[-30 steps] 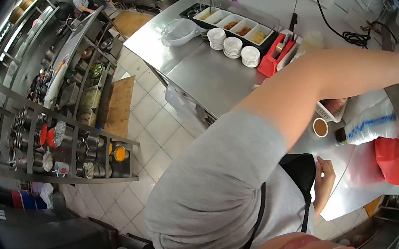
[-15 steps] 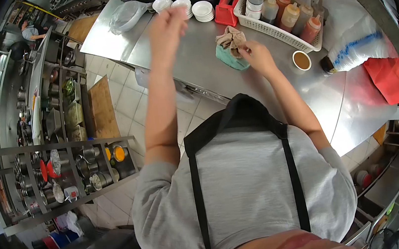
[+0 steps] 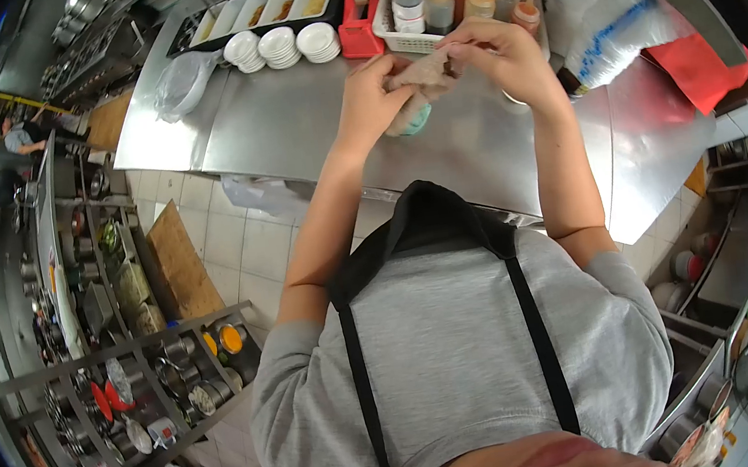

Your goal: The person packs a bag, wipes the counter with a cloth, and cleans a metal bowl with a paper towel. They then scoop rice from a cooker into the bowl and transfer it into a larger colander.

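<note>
A beige cloth (image 3: 429, 72) is stretched between my two hands above the steel counter (image 3: 285, 118). My left hand (image 3: 371, 98) pinches its left part, and my right hand (image 3: 497, 55) grips its right end with thumb and fingers. Below the beige cloth lies a green cloth (image 3: 417, 122), partly hidden by it and by my left hand. A round cup (image 3: 514, 99) is mostly covered by my right wrist.
Stacks of white dishes (image 3: 279, 49), a red dispenser (image 3: 361, 22) and a white basket (image 3: 411, 42) of squeeze bottles line the counter's back. Plastic bags lie left and right, by a red bag (image 3: 704, 67). A person (image 3: 21, 137) is far left.
My left hand has come down from above the counter onto the beige cloth. My right hand has lifted its end, spreading the cloth. The view has shifted.
</note>
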`<action>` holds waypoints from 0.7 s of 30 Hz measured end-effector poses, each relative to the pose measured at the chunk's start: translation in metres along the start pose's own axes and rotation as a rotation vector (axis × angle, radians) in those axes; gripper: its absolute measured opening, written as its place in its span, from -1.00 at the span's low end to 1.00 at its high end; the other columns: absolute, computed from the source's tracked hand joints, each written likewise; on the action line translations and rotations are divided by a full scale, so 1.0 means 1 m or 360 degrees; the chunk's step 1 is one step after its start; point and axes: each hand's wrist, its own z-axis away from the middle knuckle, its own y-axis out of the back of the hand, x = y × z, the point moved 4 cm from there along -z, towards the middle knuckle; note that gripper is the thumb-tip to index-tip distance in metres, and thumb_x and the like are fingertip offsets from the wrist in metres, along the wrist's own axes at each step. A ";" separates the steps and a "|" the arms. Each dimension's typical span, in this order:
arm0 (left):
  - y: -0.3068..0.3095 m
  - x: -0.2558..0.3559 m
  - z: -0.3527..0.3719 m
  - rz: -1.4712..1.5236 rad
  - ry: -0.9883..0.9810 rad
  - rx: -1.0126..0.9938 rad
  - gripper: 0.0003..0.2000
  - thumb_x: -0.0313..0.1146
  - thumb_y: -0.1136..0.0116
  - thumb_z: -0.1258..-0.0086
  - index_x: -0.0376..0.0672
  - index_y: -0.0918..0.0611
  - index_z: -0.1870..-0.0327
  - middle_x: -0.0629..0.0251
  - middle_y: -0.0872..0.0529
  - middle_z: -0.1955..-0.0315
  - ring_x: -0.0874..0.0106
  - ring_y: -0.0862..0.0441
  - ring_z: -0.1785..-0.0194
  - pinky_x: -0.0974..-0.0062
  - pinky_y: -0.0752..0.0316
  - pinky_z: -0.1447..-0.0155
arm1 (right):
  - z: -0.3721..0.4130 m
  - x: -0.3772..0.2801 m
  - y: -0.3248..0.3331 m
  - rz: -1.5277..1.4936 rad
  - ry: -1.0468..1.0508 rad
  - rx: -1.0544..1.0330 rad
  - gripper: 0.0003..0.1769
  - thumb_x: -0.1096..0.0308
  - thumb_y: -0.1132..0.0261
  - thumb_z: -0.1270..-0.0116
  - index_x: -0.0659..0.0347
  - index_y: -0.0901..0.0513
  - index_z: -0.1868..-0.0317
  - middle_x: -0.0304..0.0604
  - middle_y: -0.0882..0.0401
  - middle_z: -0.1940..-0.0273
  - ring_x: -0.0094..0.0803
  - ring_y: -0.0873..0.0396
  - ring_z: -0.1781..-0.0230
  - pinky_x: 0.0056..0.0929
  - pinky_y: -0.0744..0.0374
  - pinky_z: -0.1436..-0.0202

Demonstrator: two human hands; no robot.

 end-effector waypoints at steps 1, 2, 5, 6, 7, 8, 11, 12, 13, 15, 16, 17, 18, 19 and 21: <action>-0.005 0.004 -0.001 0.0186 0.0109 -0.0141 -0.76 -0.46 -0.27 -0.04 -0.29 -0.59 0.25 0.25 -0.65 0.42 0.44 -0.57 0.32 0.51 -0.42 0.15 | 0.008 -0.005 0.010 -0.0154 -0.0050 0.0050 -0.83 0.44 -0.16 -0.29 0.39 -0.60 0.23 -0.31 -0.52 0.37 -0.60 -0.46 0.37 -0.64 -0.40 0.25; -0.010 0.006 -0.003 0.0263 0.0160 -0.0253 -0.78 -0.45 -0.26 -0.05 -0.30 -0.59 0.26 0.27 -0.65 0.43 0.46 -0.56 0.31 0.52 -0.42 0.15 | 0.017 -0.009 0.019 -0.0309 -0.0099 0.0107 -0.83 0.43 -0.14 -0.31 0.36 -0.59 0.22 -0.32 -0.51 0.38 -0.61 -0.45 0.37 -0.66 -0.39 0.25; -0.027 0.012 -0.006 0.0560 0.0327 -0.0620 -0.78 -0.43 -0.23 -0.11 -0.32 -0.59 0.24 0.31 -0.66 0.39 0.52 -0.55 0.27 0.53 -0.43 0.13 | 0.043 -0.009 0.040 -0.0628 -0.0283 0.0352 -0.84 0.39 -0.09 -0.35 0.28 -0.54 0.19 -0.36 -0.49 0.38 -0.65 -0.42 0.36 -0.71 -0.35 0.24; -0.034 0.017 -0.008 0.0707 0.0386 -0.0746 -0.77 -0.43 -0.22 -0.13 -0.33 -0.58 0.22 0.31 -0.65 0.36 0.53 -0.54 0.25 0.53 -0.43 0.12 | 0.053 -0.009 0.046 -0.0711 -0.0344 0.0450 -0.85 0.38 -0.07 -0.37 0.25 -0.52 0.17 -0.37 -0.49 0.38 -0.67 -0.40 0.36 -0.72 -0.34 0.24; -0.042 0.023 -0.009 0.0852 0.0450 -0.0874 -0.76 -0.43 -0.20 -0.15 -0.34 -0.58 0.19 0.31 -0.65 0.32 0.55 -0.54 0.23 0.54 -0.43 0.11 | 0.061 -0.012 0.051 -0.0712 -0.0326 0.0524 -0.85 0.38 -0.07 -0.37 0.25 -0.52 0.18 -0.38 -0.48 0.38 -0.68 -0.40 0.35 -0.73 -0.34 0.24; -0.049 0.034 -0.010 0.1002 0.0414 -0.0864 -0.74 -0.42 -0.19 -0.16 -0.34 -0.56 0.15 0.31 -0.63 0.29 0.54 -0.53 0.21 0.54 -0.43 0.11 | 0.068 -0.015 0.054 -0.0712 -0.0307 0.0596 -0.85 0.38 -0.06 -0.37 0.25 -0.51 0.19 -0.39 -0.47 0.37 -0.70 -0.39 0.34 -0.73 -0.34 0.24; -0.077 0.071 -0.017 0.1169 0.0109 -0.0745 -0.67 -0.42 -0.18 -0.16 -0.33 -0.52 0.05 0.29 -0.59 0.22 0.51 -0.52 0.18 0.53 -0.43 0.11 | 0.084 -0.030 0.061 -0.0372 -0.0356 0.0780 -0.86 0.39 -0.05 -0.37 0.26 -0.50 0.21 -0.42 -0.44 0.39 -0.73 -0.37 0.34 -0.75 -0.33 0.25; -0.086 0.084 -0.017 0.1038 -0.0118 -0.0644 -0.65 -0.43 -0.19 -0.14 -0.32 -0.50 0.04 0.26 -0.57 0.21 0.48 -0.52 0.18 0.51 -0.43 0.11 | 0.088 -0.031 0.060 -0.0142 -0.0388 0.0772 -0.88 0.41 -0.07 -0.37 0.28 -0.50 0.23 -0.42 -0.44 0.40 -0.74 -0.35 0.36 -0.74 -0.34 0.28; -0.092 0.095 -0.015 0.0912 -0.0347 -0.0537 -0.64 -0.43 -0.19 -0.12 -0.30 -0.49 0.02 0.24 -0.56 0.20 0.46 -0.53 0.17 0.50 -0.44 0.10 | 0.093 -0.033 0.056 -0.0095 -0.0324 0.0750 -0.88 0.42 -0.08 -0.36 0.29 -0.50 0.23 -0.42 -0.44 0.40 -0.74 -0.34 0.36 -0.74 -0.34 0.29; -0.109 0.104 -0.009 0.0526 -0.0281 -0.0572 -0.62 -0.44 -0.22 -0.07 -0.27 -0.50 0.04 0.21 -0.55 0.24 0.39 -0.54 0.20 0.49 -0.44 0.12 | 0.106 -0.047 0.053 -0.0147 -0.0353 0.0725 -0.90 0.45 -0.09 -0.35 0.31 -0.50 0.26 -0.41 -0.42 0.42 -0.73 -0.32 0.37 -0.73 -0.33 0.31; -0.118 0.108 -0.005 0.0335 -0.0257 -0.0582 -0.61 -0.44 -0.23 -0.04 -0.25 -0.50 0.05 0.19 -0.54 0.26 0.35 -0.54 0.21 0.48 -0.44 0.12 | 0.117 -0.057 0.059 -0.0015 -0.0321 0.0753 -0.89 0.44 -0.09 -0.34 0.32 -0.49 0.26 -0.39 -0.42 0.45 -0.71 -0.32 0.40 -0.70 -0.34 0.34; -0.123 0.108 -0.002 0.0392 -0.0256 -0.0540 -0.66 -0.48 -0.24 0.03 -0.25 -0.54 0.15 0.17 -0.55 0.31 0.27 -0.55 0.28 0.45 -0.44 0.17 | 0.128 -0.065 0.067 0.0119 -0.0287 0.0772 -0.89 0.43 -0.10 -0.34 0.33 -0.49 0.27 -0.36 -0.42 0.47 -0.69 -0.33 0.43 -0.67 -0.35 0.36; -0.129 0.105 0.003 0.0390 -0.0261 -0.0693 -0.70 -0.48 -0.25 0.00 -0.25 -0.56 0.18 0.20 -0.56 0.35 0.31 -0.55 0.31 0.47 -0.43 0.19 | 0.140 -0.073 0.073 0.0249 -0.0253 0.0787 -0.88 0.43 -0.10 -0.34 0.33 -0.49 0.28 -0.34 -0.42 0.50 -0.67 -0.34 0.45 -0.64 -0.36 0.39; -0.133 0.100 0.007 0.0379 -0.0269 -0.0843 -0.73 -0.48 -0.25 -0.02 -0.26 -0.57 0.21 0.23 -0.57 0.38 0.36 -0.55 0.33 0.49 -0.43 0.21 | 0.155 -0.079 0.080 0.0133 -0.0231 0.0821 -0.88 0.44 -0.10 -0.33 0.33 -0.49 0.29 -0.35 -0.40 0.48 -0.68 -0.32 0.44 -0.66 -0.34 0.38; -0.141 0.091 0.011 0.0440 -0.0195 -0.1059 -0.79 -0.45 -0.28 -0.07 -0.26 -0.60 0.26 0.30 -0.58 0.45 0.46 -0.53 0.37 0.54 -0.41 0.24 | 0.190 -0.082 0.099 0.0062 -0.0314 0.0947 -0.87 0.41 -0.13 -0.32 0.32 -0.50 0.31 -0.39 -0.39 0.46 -0.71 -0.30 0.39 -0.68 -0.31 0.32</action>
